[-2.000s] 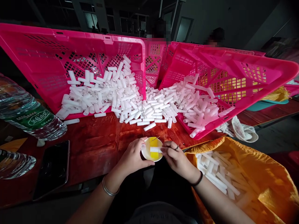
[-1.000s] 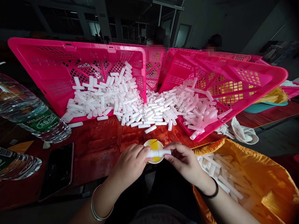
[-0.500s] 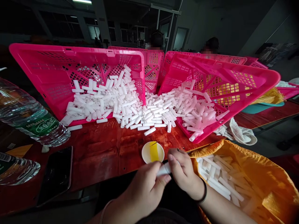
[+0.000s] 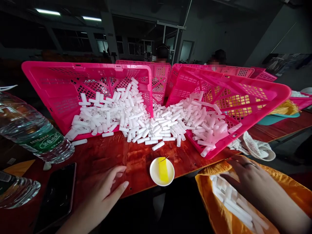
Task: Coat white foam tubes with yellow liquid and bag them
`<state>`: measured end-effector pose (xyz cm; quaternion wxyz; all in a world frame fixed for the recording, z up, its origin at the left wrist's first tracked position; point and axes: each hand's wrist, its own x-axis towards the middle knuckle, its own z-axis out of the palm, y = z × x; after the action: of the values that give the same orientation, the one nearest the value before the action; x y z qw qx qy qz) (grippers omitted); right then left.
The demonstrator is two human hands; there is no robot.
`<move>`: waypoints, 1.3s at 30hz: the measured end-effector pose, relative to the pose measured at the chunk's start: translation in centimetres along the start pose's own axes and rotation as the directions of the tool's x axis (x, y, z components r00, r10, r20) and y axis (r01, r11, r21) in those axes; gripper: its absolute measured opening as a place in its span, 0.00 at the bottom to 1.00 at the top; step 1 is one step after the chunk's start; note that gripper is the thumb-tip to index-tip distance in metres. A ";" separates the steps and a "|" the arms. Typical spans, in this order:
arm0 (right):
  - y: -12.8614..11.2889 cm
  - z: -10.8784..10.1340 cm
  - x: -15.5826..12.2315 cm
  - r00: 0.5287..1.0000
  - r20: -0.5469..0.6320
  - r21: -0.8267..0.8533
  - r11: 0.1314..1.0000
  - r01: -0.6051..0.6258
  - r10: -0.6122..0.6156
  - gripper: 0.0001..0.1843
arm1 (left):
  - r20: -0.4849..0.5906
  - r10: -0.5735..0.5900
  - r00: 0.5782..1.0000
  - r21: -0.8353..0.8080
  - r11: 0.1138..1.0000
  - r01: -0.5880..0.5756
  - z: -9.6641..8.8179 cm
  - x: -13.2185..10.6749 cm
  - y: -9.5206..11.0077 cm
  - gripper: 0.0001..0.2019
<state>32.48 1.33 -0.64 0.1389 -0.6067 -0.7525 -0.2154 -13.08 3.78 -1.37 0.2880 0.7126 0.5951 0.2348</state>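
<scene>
My left hand (image 4: 102, 195) reaches out over the red-brown table (image 4: 117, 156), fingers spread, holding nothing, left of a small white dish (image 4: 162, 171) with yellow glue in it. My right hand (image 4: 246, 177) hovers low over the orange bag (image 4: 287, 188) full of joined white tubes (image 4: 231, 201), fingers extended and somewhat blurred, nothing visible in them. Ahead, loose short white tubes (image 4: 156, 123) spill onto the table from two tipped pink crates, the left crate (image 4: 60, 84) and the right crate (image 4: 255, 94).
A black phone (image 4: 57, 191) lies at the near left, with two water bottles, one (image 4: 31, 130) above it and one (image 4: 17, 190) at the left edge. A white cloth (image 4: 255, 148) lies beside the right crate. Two people sit behind the crates in the dark.
Both hands were pressing two tubes together over the dish, then pulled toward my lap. Now the hands are apart: the right is over the orange bag, the left reaches forward empty.
</scene>
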 end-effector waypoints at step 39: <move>-13.6 5.9 3.9 0.991 -0.038 0.816 0.568 0.104 -0.127 0.22 | -0.053 0.000 0.999 -0.332 0.943 -0.018 5.0 3.5 -0.7 0.14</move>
<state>18.69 5.26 -6.03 0.3784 -0.4268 -0.8068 0.1541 -9.51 6.61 -5.50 0.3873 0.6502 0.5510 0.3517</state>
